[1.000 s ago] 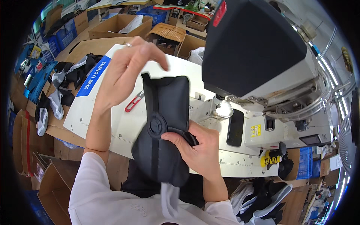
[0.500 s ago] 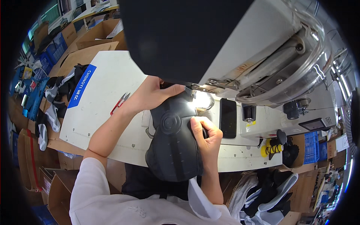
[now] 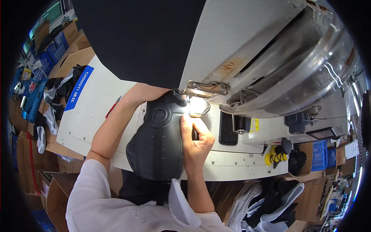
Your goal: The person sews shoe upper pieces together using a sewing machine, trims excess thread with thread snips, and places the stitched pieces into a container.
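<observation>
A black padded moulded piece (image 3: pixel 156 149) with a raised ring and small pale tick marks lies over the near edge of the sewing machine's white table. Its upper end reaches under the machine head (image 3: pixel 216 46), beside a bright lamp (image 3: pixel 199 106). My right hand (image 3: pixel 198 140) grips the piece's right edge, thumb on top and fingers curled. From the left, my left hand (image 3: pixel 152 92) reaches to the piece's far end; the machine head hides its fingers. A white flap (image 3: pixel 181 205) hangs below the piece, near my right forearm.
Red-handled thread snips (image 3: pixel 113 107) lie on the white table (image 3: pixel 85 125), left of my left forearm. A black phone (image 3: pixel 228 129) rests right of the lamp. Yellow-and-black spools (image 3: pixel 276 156) stand at the right edge. Black and white pieces (image 3: pixel 266 205) are heaped at lower right.
The view has shifted, and the machine head looms larger. My left hand's fingers have gone out of sight behind it. My right hand keeps its hold on the piece's edge.
</observation>
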Demonstrator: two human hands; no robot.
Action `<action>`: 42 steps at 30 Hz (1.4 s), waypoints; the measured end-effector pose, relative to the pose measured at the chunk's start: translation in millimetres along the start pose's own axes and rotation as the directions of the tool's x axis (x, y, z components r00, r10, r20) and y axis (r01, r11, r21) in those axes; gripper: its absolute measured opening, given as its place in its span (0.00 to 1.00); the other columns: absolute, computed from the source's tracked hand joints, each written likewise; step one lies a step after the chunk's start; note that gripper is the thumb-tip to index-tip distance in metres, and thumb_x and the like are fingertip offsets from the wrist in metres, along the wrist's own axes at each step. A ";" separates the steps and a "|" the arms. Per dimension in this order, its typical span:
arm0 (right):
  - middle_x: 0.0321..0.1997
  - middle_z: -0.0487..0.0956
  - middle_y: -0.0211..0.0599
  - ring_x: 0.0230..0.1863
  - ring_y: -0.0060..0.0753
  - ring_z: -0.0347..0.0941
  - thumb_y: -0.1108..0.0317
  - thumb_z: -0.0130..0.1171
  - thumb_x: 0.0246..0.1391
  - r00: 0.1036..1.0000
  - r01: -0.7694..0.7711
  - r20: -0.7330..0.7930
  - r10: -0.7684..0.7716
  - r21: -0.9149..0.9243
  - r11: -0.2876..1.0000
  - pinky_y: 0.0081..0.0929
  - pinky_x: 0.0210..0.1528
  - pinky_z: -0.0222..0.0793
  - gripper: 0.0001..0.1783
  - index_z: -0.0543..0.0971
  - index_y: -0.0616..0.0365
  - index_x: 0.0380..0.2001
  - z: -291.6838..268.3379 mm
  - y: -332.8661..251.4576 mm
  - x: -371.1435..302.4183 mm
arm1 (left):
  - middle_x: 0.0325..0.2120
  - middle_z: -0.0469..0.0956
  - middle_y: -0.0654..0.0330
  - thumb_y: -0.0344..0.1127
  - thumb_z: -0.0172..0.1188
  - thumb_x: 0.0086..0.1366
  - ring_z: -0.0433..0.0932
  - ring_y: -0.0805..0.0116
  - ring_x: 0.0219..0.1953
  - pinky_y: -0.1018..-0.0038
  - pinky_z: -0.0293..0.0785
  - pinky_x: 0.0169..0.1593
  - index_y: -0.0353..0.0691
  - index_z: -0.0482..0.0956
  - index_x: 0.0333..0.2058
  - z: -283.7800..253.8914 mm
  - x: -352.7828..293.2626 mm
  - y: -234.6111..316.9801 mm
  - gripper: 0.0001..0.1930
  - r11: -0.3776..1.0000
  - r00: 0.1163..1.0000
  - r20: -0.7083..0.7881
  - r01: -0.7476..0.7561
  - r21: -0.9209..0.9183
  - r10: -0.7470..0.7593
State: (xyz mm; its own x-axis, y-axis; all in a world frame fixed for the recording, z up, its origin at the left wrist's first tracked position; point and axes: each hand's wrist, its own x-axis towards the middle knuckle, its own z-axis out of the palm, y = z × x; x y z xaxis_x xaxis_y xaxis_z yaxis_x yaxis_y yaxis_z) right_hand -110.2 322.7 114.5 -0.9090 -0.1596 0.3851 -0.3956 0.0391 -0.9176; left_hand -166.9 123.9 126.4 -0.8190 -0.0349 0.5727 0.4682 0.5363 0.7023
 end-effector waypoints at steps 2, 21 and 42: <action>0.22 0.72 0.22 0.27 0.13 0.62 0.70 0.59 0.61 0.999 -0.032 -0.021 0.033 0.017 0.999 0.15 0.31 0.59 0.10 0.78 0.68 0.29 2.5 0.4 -1.6 | 0.28 0.78 0.61 0.27 0.63 0.57 0.73 0.72 0.29 0.74 0.73 0.34 0.31 0.79 0.34 1.2 0.1 -2.4 0.07 0.999 0.999 0.015 0.030 -0.029 -0.029; 0.25 0.81 0.28 0.28 0.12 0.69 0.72 0.63 0.57 0.994 -0.060 -0.094 0.048 -0.130 0.990 0.15 0.31 0.64 0.09 0.83 0.68 0.37 8.1 -3.7 1.2 | 0.30 0.78 0.60 0.27 0.61 0.58 0.74 0.70 0.32 0.73 0.73 0.38 0.31 0.79 0.36 -0.7 5.8 -11.1 0.07 0.999 0.997 -0.059 0.045 -0.019 -0.046; 0.32 0.79 0.33 0.35 0.19 0.72 0.63 0.70 0.49 0.942 -0.075 0.306 0.135 -0.202 0.976 0.20 0.38 0.69 0.19 0.78 0.67 0.37 -39.1 -35.3 13.6 | 0.37 0.80 0.52 0.33 0.56 0.66 0.78 0.63 0.38 0.70 0.72 0.44 0.29 0.78 0.40 -18.0 -26.6 -10.3 0.11 0.948 0.949 -0.113 0.306 0.090 -0.296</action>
State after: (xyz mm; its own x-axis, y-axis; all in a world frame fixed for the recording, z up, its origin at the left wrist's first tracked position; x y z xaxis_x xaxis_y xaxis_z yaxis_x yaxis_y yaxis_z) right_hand -113.8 357.8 155.9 -0.8700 -0.4468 0.2084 -0.3451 0.2499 -0.9047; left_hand -144.0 104.1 111.5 -0.8781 -0.2869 0.3830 0.1630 0.5732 0.8031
